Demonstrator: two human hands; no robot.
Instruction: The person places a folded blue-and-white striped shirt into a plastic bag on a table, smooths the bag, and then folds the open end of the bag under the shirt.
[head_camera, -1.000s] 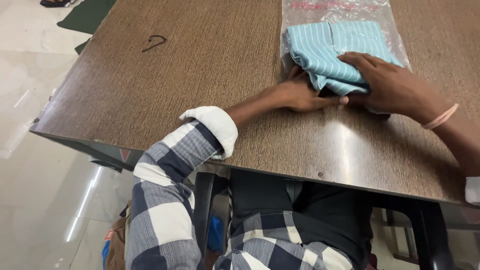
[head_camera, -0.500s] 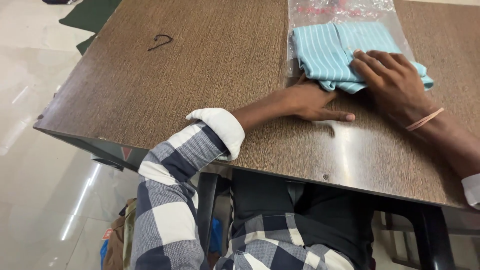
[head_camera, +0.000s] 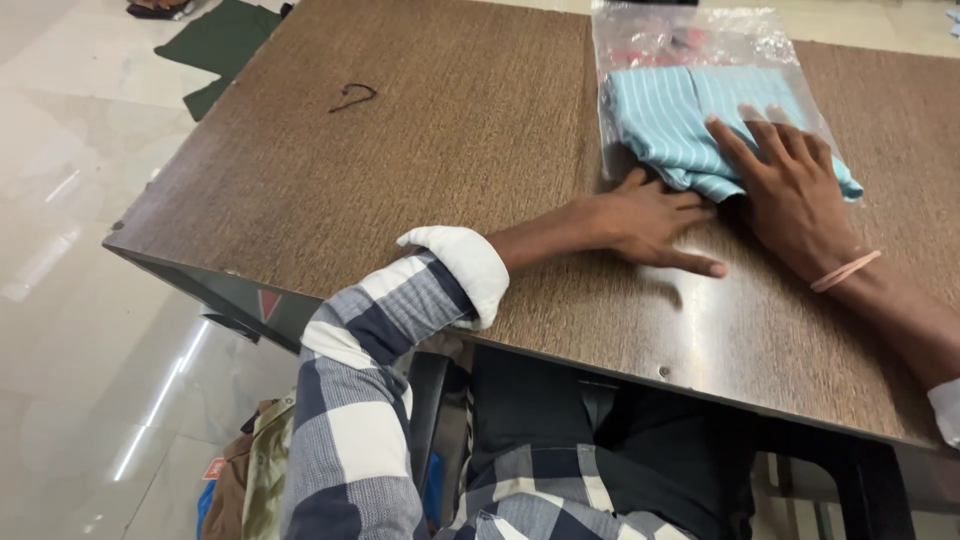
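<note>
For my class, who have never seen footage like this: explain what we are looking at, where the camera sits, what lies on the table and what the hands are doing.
There is no machine here. A person wears a camera on the head, so the one picture looks down at their own two hands. On the brown wood-grain table lies a folded light-blue striped cloth, partly inside a clear plastic bag. The right hand lies flat on the cloth. The left hand rests on the table at the cloth's near edge. Neither hand grips anything. A small dark hook-shaped mark sits farther left.
</note>
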